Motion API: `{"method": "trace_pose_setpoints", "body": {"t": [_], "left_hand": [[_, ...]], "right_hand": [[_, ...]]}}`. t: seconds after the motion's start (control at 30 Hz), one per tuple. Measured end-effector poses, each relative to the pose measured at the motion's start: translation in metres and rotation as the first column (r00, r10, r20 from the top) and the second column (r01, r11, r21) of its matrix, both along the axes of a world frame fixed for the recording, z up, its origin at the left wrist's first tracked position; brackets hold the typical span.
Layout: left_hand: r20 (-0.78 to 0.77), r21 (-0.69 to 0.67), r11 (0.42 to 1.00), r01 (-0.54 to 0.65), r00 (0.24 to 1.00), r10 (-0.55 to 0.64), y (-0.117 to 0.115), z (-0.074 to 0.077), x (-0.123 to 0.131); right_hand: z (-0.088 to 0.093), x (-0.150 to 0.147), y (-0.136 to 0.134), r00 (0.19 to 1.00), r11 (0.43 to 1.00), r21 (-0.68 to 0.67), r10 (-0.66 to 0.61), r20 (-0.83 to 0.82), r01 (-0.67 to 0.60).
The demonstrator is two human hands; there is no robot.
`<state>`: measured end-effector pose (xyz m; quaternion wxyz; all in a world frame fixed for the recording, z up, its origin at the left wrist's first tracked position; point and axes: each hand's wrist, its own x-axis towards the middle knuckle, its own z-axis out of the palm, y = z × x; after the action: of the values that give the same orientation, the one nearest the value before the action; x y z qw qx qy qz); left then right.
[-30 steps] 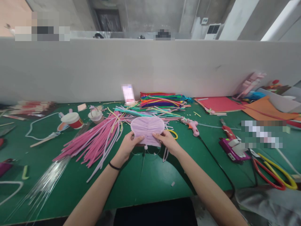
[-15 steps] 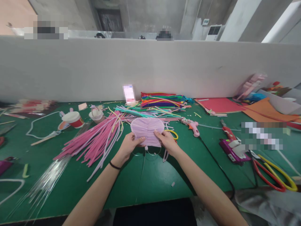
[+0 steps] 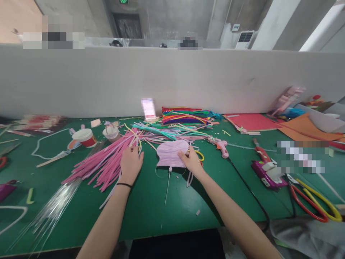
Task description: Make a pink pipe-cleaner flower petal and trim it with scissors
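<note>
Item: lilac fan piece (image 3: 172, 153), stem pointing 6 o'clock. R hand (image 3: 192, 160) pinches its 3 o'clock edge. L hand (image 3: 130, 163) apart at 9 o'clock, flat on pink pipe cleaners (image 3: 105, 165).

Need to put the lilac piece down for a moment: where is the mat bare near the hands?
Bare green mat lies between the two forearms, from the lilac piece to the near edge, with only a thin wire stem crossing it. Crowded spots: pink pipe cleaners under the left hand; glue gun and its cord beyond the right hand.
</note>
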<state>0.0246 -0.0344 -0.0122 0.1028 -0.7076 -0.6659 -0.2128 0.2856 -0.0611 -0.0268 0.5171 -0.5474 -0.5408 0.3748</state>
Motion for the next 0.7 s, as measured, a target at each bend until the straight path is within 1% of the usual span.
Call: {"method": "trace_pose_setpoints", "body": {"t": [0.1,0.23,0.37,0.43,0.5,0.7], "left_hand": [[-0.078,0.014,0.997,-0.078,0.994,0.079,-0.002,0.000,-0.002],[-0.133,-0.016,0.992,-0.122,0.984,0.118,-0.005,0.001,0.000],[-0.184,-0.009,0.980,-0.200,0.964,0.195,-0.005,0.001,0.000],[-0.188,-0.021,0.970,-0.243,0.954,0.235,-0.003,0.003,-0.003],[-0.183,-0.041,0.963,-0.265,0.950,0.254,0.000,0.004,-0.008],[-0.110,-0.129,0.953,-0.275,0.959,0.262,0.007,0.006,-0.023]], "right_hand": [[-0.002,0.000,-0.001,0.996,0.999,0.043,0.005,0.088,-0.009],[0.001,-0.001,-0.002,0.982,0.996,0.089,0.010,0.191,-0.027],[0.005,0.001,-0.002,0.930,0.993,0.118,-0.070,0.362,0.028],[0.004,0.002,-0.002,0.898,0.988,0.138,-0.117,0.425,0.063],[0.001,0.003,-0.001,0.884,0.981,0.175,-0.156,0.440,0.086],[-0.006,0.006,0.001,0.844,0.937,0.338,-0.253,0.472,0.092]]}}
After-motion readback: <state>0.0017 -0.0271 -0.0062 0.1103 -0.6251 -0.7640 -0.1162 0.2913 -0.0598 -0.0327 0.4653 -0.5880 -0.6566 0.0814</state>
